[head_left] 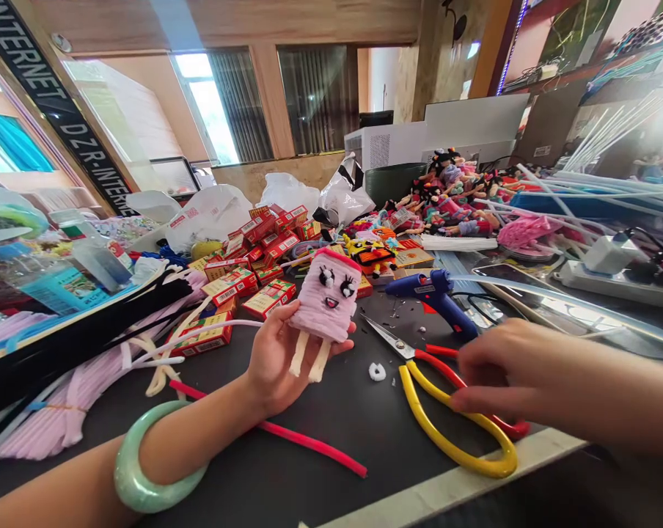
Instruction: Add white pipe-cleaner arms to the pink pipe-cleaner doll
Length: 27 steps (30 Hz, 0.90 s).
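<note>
Matt, fuzzy chenille doll (325, 297)

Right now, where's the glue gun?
In the head view, the glue gun lies right of the pink doll in the left hand, just beyond the scissors.

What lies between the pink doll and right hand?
Between the pink doll and right hand, the head view shows a white scrap and scissors with red and yellow handles.
</note>
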Motion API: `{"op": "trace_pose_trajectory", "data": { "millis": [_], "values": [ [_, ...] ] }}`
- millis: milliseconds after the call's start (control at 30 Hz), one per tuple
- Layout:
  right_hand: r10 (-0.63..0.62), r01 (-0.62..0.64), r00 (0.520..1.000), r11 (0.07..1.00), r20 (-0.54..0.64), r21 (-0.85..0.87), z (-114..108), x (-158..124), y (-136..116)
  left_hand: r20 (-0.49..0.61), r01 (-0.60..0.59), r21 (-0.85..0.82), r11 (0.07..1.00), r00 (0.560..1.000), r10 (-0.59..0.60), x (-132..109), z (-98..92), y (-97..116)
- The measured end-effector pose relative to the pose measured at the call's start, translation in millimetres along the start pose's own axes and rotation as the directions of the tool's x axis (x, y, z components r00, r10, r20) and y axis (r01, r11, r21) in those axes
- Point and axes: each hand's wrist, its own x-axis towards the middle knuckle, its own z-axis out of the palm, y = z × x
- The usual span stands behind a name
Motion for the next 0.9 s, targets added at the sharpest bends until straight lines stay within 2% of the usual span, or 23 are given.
{"op": "trace_pose_trajectory", "data": {
  "millis": [67,133,233,333,433,600,767,900],
  "values": [
    [-0.147,0.148,0.983,0.989,-0.108,-0.005,9.5,7.4,-14.0,0.001,-0.009,0.008,1.0,1.0,0.009,-0.6,-0.2,-1.8],
    [-0.311,0.288,0.912,0.95,-0.266,-0.123,19.2,17.2,-24.9,-0.002,-0.016,0.021,1.0,1.0,0.016,-1.1,-1.1,-4.4],
    [-0.402,0.353,0.869,0.912,-0.29,-0.207,30.4,33.2,-32.5,0.009,-0.021,0.036,0.999,1.0,0.02,-0.8,-3.5,-8.7],
    [-0.466,0.409,0.847,0.879,-0.256,-0.246,37.0,47.1,-32.1,0.086,-0.06,0.042,0.997,0.995,0.056,0.2,-5.6,-12.0],
    [-0.491,0.429,0.841,0.861,-0.227,-0.273,40.2,56.2,-31.2,0.15,-0.121,0.049,0.991,0.982,0.113,0.9,-6.2,-13.2],
    [-0.474,0.413,0.857,0.866,-0.199,-0.283,35.8,60.0,-39.9,0.159,-0.156,0.076,0.985,0.977,0.143,0.2,-7.6,-12.6],
    [-0.443,0.409,0.882,0.888,-0.157,-0.208,22.6,57.5,-46.9,0.119,-0.181,0.108,0.977,0.979,0.168,0.5,-11.8,-13.8],
    [-0.397,0.378,0.901,0.916,-0.177,-0.131,2.8,49.3,-44.2,0.108,-0.199,0.126,0.972,0.977,0.186,2.4,-13.0,-15.3]
  ]
}}
